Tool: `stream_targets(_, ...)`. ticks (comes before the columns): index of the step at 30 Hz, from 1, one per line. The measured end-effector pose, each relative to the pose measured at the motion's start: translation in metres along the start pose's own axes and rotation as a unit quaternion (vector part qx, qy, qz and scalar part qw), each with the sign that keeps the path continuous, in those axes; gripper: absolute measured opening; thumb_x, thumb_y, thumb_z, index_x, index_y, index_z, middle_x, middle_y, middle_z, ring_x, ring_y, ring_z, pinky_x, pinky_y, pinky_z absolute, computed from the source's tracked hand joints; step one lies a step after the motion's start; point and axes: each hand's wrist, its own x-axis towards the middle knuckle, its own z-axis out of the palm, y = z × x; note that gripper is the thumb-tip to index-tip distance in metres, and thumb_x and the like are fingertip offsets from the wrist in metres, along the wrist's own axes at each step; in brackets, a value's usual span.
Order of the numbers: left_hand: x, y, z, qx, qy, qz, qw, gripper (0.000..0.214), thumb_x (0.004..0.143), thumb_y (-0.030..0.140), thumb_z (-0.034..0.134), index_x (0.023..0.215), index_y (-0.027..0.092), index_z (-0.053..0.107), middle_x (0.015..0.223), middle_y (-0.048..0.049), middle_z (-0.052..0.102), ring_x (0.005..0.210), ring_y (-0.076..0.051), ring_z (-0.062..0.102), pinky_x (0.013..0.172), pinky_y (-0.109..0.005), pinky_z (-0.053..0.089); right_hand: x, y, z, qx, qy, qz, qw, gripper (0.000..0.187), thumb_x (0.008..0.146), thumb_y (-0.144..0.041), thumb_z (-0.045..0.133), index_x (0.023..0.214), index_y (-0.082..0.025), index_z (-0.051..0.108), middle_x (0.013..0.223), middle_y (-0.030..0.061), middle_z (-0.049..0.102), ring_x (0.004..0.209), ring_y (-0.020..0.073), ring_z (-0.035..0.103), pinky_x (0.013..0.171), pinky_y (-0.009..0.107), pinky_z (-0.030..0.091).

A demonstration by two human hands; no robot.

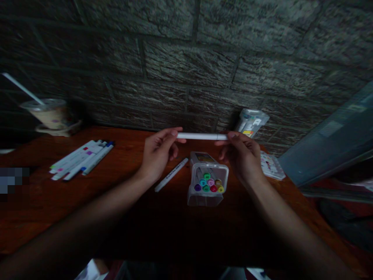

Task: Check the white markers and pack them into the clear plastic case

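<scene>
A white marker pen [201, 136] is held level in the air between my two hands. My left hand [160, 149] pinches its left end between thumb and fingers. At the other end, past a thin seam line, my right hand [241, 151] grips it the same way. Below the marker, a clear plastic case [192, 199] lies on the wooden table with its lid open, holding several markers [206, 177] with coloured ends facing me. A single white marker with dark lettering [171, 175] rests to the left of the case.
A row of several white markers [84, 157] lies at the left. Behind it stands a plastic cup with a straw [51, 112]. Another clear case [252, 120] leans at the brick wall [186, 70]; a flat clear case [272, 165] lies near the table's right edge, beside a grey post [329, 136].
</scene>
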Motion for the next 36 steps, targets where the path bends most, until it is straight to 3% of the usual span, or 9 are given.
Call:
stream_targets(7, -0.0003, 0.0019, -0.0003, -0.022, 0.003, -0.018, 1.0, 0.029, 0.09, 0.041, 0.073, 0.106, 0.017, 0.079, 0.086, -0.0099, 0.079, 0.044, -0.008, 0.049, 0.036, -0.022, 0.031, -0.0002, -0.0029, -0.0014, -0.042, -0.001, 0.015, 0.999, 0.024, 0.09, -0.044, 0.069, 0.098, -0.022, 0.075, 0.084, 0.0052, 0.081, 0.046, 0.012, 0.063, 0.039, 0.026, 0.043)
stream_targets(14, 0.0001, 0.0017, -0.001, -0.037, 0.002, -0.027, 0.999, 0.03, 0.09, 0.041, 0.072, 0.106, 0.016, 0.079, 0.085, -0.0102, 0.079, 0.044, -0.009, 0.049, 0.036, -0.022, 0.031, 0.0002, -0.0046, -0.0006, -0.04, -0.001, 0.021, 0.999, 0.024, 0.089, -0.044, 0.066, 0.097, -0.022, 0.074, 0.083, 0.0052, 0.081, 0.046, 0.0128, 0.063, 0.04, 0.027, 0.042)
stream_targets(31, -0.0001, 0.0026, -0.0002, -0.029, 0.0, -0.026, 0.999, 0.026, 0.087, 0.036, 0.074, 0.106, 0.018, 0.078, 0.084, -0.0081, 0.078, 0.044, -0.008, 0.049, 0.037, -0.023, 0.032, -0.0002, -0.0026, -0.0013, -0.063, -0.002, 0.016, 0.998, 0.028, 0.091, -0.045, 0.069, 0.107, -0.023, 0.072, 0.094, 0.0064, 0.082, 0.048, 0.0118, 0.062, 0.04, 0.027, 0.044)
stream_targets(36, 0.0004, 0.0004, -0.0002, -0.015, -0.005, -0.01, 1.0, 0.025, 0.086, 0.039, 0.076, 0.101, 0.018, 0.078, 0.082, -0.0073, 0.078, 0.043, -0.007, 0.048, 0.036, -0.022, 0.031, -0.0003, -0.0002, -0.0005, -0.081, 0.0, -0.003, 0.997, 0.027, 0.09, -0.049, 0.073, 0.1, -0.024, 0.069, 0.091, 0.005, 0.081, 0.047, 0.0116, 0.062, 0.039, 0.027, 0.043)
